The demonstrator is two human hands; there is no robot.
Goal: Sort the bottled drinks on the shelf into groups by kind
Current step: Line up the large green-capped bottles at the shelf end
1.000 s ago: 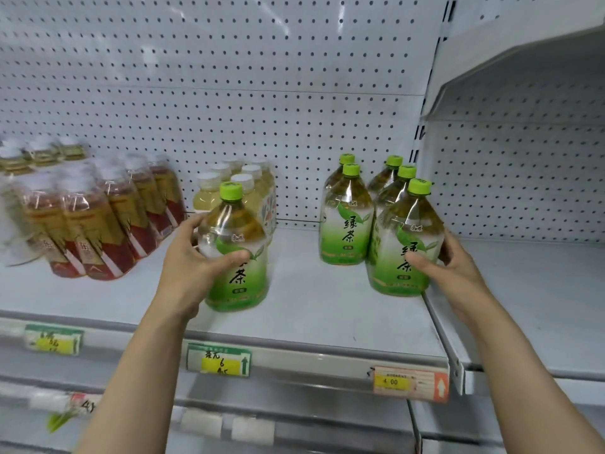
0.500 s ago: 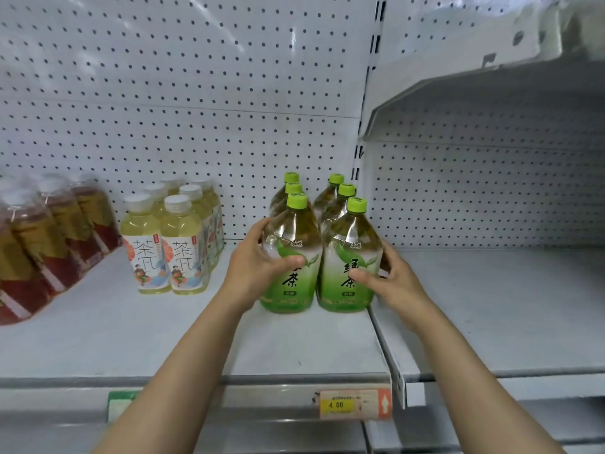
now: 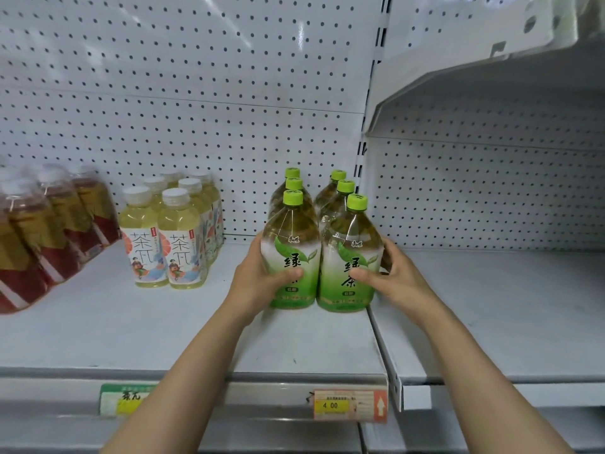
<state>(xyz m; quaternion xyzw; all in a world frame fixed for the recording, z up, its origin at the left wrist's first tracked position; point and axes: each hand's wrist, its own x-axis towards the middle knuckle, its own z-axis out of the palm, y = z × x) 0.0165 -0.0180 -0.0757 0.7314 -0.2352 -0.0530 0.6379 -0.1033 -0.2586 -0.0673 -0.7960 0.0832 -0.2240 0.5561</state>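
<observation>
Left hand (image 3: 258,283) wraps front-left green tea bottle (image 3: 291,257), thumb across label. Right hand (image 3: 389,280) wraps front-right green tea bottle (image 3: 350,260), thumb on label. Both bottles upright on shelf (image 3: 196,322), long axis vertical, green caps up, labels facing camera, sides touching. Four more green-capped bottles in two rows just behind. Pale yellow tea bottles (image 3: 173,234) stand left; red-labelled bottles (image 3: 49,231) at far left.

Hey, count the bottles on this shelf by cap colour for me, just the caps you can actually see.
Green caps: 6
White caps on the pale yellow tea: 6
Clear caps on the red-labelled tea: blurred and cut off at the frame edge, cannot count
Total countable: 12
</observation>
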